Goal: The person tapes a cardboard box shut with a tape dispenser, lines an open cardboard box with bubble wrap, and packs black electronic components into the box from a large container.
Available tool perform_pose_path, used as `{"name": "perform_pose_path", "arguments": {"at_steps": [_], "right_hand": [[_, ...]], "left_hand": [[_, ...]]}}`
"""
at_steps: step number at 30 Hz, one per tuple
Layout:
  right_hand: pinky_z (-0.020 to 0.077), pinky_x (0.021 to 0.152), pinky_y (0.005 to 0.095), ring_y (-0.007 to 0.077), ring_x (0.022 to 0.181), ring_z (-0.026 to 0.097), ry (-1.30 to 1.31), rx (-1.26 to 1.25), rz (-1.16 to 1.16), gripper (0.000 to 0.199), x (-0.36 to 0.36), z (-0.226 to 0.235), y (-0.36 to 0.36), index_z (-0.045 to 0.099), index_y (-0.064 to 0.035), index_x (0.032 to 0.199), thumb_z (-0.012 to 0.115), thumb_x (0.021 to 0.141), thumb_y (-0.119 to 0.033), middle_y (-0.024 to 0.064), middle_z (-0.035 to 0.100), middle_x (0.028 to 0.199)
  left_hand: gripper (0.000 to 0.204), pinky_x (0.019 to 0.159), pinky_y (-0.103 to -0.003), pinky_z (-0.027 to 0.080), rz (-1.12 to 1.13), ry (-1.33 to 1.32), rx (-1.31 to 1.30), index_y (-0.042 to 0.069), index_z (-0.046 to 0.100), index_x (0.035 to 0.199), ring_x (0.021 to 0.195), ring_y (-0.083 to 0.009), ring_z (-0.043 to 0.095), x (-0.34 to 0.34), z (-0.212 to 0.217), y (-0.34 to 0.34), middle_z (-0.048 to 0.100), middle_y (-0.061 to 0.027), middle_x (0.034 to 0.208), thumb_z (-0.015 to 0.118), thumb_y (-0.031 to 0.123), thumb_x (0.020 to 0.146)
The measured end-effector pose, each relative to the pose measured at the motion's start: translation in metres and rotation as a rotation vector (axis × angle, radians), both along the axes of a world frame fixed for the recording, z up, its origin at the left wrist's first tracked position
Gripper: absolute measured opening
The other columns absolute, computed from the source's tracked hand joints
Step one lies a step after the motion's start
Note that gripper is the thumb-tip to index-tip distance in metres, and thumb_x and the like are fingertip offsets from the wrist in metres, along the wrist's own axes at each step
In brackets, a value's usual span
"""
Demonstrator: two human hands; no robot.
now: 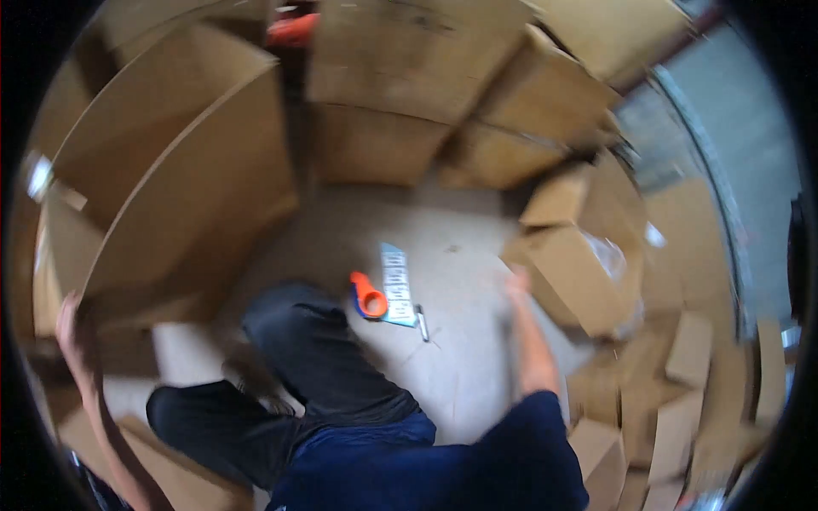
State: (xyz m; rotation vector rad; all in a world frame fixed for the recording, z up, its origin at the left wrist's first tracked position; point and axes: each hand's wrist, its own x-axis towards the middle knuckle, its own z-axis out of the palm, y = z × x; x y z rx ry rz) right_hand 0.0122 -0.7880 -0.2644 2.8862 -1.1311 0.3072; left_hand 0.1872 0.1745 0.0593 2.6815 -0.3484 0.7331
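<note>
At the far left, my left hand (pixel 73 328) is closed on the near edge of a large cardboard box (pixel 200 183), which stands open at the top. My right hand (pixel 518 285) is smeared by motion beside a smaller cardboard box (pixel 575 272) with raised flaps; I cannot tell whether it touches it. Clear plastic (pixel 605 255) shows inside that smaller box. On the floor between my hands lie an orange and blue tape dispenser (pixel 370 298), a sheet of white labels on a light blue backing (pixel 396 281) and a dark marker pen (pixel 422 324).
Tall closed cardboard boxes (pixel 383 140) stand along the far side. Flattened cardboard and loose flaps (pixel 682 400) crowd the right. An orange object (pixel 291 31) sits between boxes at the far left. My bent legs (pixel 328 349) rest on the grey floor (pixel 460 375).
</note>
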Motion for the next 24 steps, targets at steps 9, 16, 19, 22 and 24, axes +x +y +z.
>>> {"name": "perform_pose_path", "arguments": {"at_steps": [9, 16, 19, 22, 24], "right_hand": [[0.0376, 0.115, 0.0433, 0.0413, 0.132, 0.051, 0.136, 0.04, -0.086, 0.079, -0.05, 0.161, -0.261, 0.047, 0.0057, 0.143, 0.083, 0.077, -0.018, 0.0278, 0.056, 0.139], [0.0514, 0.092, 0.0464, 0.0409, 0.105, 0.066, 0.011, 0.118, 0.11, 0.05, -0.026, 0.178, -0.217, 0.067, 0.0011, 0.118, 0.082, 0.073, -0.015, 0.0228, 0.07, 0.11], [0.052, 0.087, 0.0452, 0.0407, 0.096, 0.067, -0.091, 0.25, 0.221, 0.037, -0.052, 0.178, -0.185, 0.069, 0.0007, 0.105, 0.081, 0.076, -0.018, 0.0218, 0.071, 0.099], [0.0515, 0.081, 0.0455, 0.04, 0.087, 0.065, -0.044, -0.007, 0.358, 0.031, -0.047, 0.184, -0.144, 0.068, -0.001, 0.1, 0.081, 0.079, -0.019, 0.0195, 0.069, 0.095], [0.0512, 0.081, 0.0466, 0.0411, 0.088, 0.065, -0.069, 0.187, 0.344, 0.029, 0.001, 0.184, -0.05, 0.069, -0.0007, 0.101, 0.079, 0.08, -0.019, 0.02, 0.07, 0.095]], "left_hand": [[0.035, 0.103, -0.05, 0.046, 0.22, 0.374, 0.485, 0.005, 0.064, 0.106, 0.108, -0.0381, 0.065, 0.027, 0.065, -0.189, 0.069, -0.0207, 0.102, 0.081, 0.016, 0.077], [0.015, 0.078, -0.049, 0.057, 0.069, 0.453, 0.179, 0.007, 0.073, 0.089, 0.086, -0.0386, 0.071, 0.104, 0.053, -0.215, 0.073, -0.0171, 0.087, 0.076, 0.016, 0.077], [0.01, 0.077, -0.048, 0.057, 0.075, 0.31, 0.409, 0.008, 0.073, 0.09, 0.085, -0.0384, 0.07, 0.099, 0.035, -0.226, 0.072, -0.0168, 0.085, 0.071, 0.015, 0.083], [0.008, 0.075, -0.048, 0.056, 0.002, 0.094, 0.427, 0.01, 0.071, 0.093, 0.085, -0.0378, 0.07, 0.097, 0.037, -0.184, 0.07, -0.0169, 0.084, 0.066, 0.014, 0.088], [0.006, 0.073, -0.049, 0.055, 0.046, 0.086, 0.513, 0.009, 0.066, 0.092, 0.085, -0.0374, 0.07, 0.082, 0.045, -0.14, 0.069, -0.0173, 0.083, 0.065, 0.014, 0.089]]}}
